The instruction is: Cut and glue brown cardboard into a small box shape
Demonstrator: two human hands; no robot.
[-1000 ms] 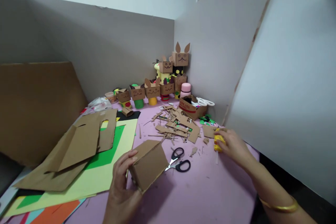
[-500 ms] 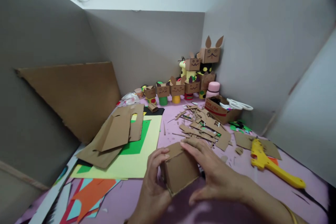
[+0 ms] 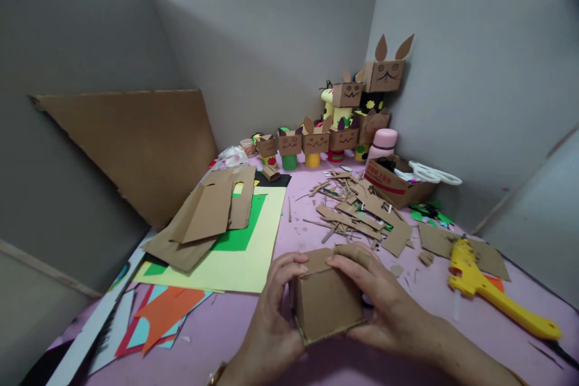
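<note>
A small brown cardboard box (image 3: 328,303) sits low in the middle of the pink table top (image 3: 217,338), held from both sides. My left hand (image 3: 274,319) wraps its left side with the fingers curled over the top edge. My right hand (image 3: 384,307) covers the right side, fingers pressed along the top. A yellow glue gun (image 3: 493,286) lies on the table to the right of my right hand, apart from it. The black scissors seen before are hidden behind my hands.
Cardboard scraps (image 3: 357,211) litter the middle. Cardboard-headed figures (image 3: 335,132) stand in the back corner beside a pink bottle (image 3: 382,145) and a small carton with white scissors (image 3: 434,175). Coloured paper sheets (image 3: 226,241) and folded cardboard (image 3: 208,217) lie left. Grey partitions close in on all sides.
My right hand left the glue gun on the table and came over to the box, then closed round its right side. The view swung left and down.
</note>
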